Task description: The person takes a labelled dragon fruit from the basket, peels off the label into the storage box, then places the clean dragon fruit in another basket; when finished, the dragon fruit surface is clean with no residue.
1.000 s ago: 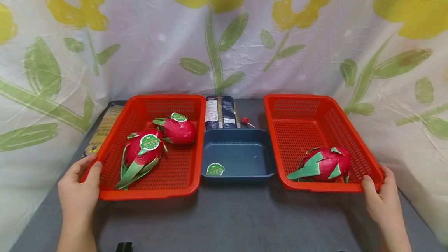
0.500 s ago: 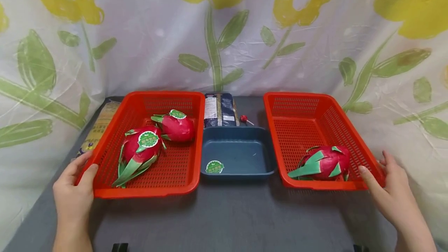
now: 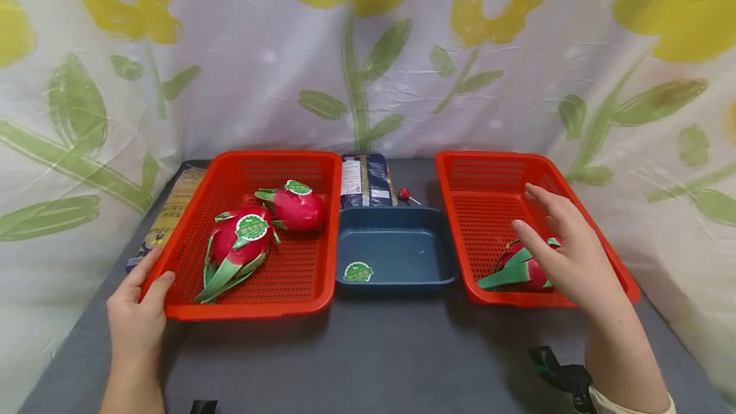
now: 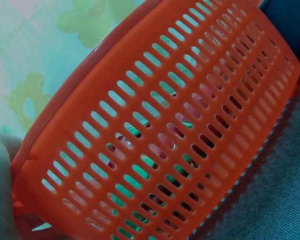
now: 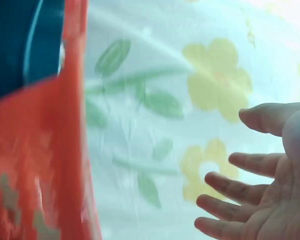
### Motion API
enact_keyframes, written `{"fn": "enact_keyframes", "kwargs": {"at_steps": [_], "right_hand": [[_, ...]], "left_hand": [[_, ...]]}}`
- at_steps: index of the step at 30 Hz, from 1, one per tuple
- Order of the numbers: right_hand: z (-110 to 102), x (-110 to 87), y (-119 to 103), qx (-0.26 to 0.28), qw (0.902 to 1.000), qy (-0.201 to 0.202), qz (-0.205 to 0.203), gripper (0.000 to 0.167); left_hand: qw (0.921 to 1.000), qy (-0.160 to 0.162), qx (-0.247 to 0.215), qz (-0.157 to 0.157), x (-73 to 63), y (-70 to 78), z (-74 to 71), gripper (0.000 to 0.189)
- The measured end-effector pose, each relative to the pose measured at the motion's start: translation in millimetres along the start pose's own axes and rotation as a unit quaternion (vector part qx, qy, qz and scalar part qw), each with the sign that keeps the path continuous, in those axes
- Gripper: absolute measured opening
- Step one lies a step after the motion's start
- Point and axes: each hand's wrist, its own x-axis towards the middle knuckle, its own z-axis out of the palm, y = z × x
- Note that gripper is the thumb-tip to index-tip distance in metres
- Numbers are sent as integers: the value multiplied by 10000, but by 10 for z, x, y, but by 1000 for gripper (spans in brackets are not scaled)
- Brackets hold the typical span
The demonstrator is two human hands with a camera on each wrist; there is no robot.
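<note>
My left hand (image 3: 135,318) grips the near left corner of a red plastic basket (image 3: 307,280), its thumb over the rim. In that basket lie two dragon fruits, a larger one (image 3: 223,245) with long green leaves and a smaller one (image 3: 305,211), both with green-and-white stickers. The left wrist view shows the slotted basket wall, fruit visible through it. My right hand (image 3: 569,257) hovers over a second red basket (image 3: 477,219), fingers spread and holding nothing. Partly hidden beneath it is another dragon fruit (image 3: 506,276). In the right wrist view, thumb and fingers are apart.
A dark blue tray (image 3: 397,251) stands between the baskets, with a green sticker (image 3: 358,271) at its front. Behind it are a dark blue packet (image 3: 376,177) and a red lollipop (image 3: 404,194). A yellow packet (image 3: 175,203) lies beside the left basket. A flowered curtain surrounds the table.
My right hand has let go of the right basket's near corner and moved up and left above it. My left hand keeps its grip on the left basket.
</note>
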Motion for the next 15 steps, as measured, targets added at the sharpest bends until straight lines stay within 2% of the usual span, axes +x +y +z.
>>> {"fn": "enact_keyframes", "kwargs": {"at_steps": [7,15], "right_hand": [[314,285,-386,165,9991,-120,-362,58],[764,581,-805,543,9945,-496,-749,56]], "left_hand": [[10000,-4,12,20,-5,-6,37,43],[9998,8,148,126,6,-8,7,42]]}}
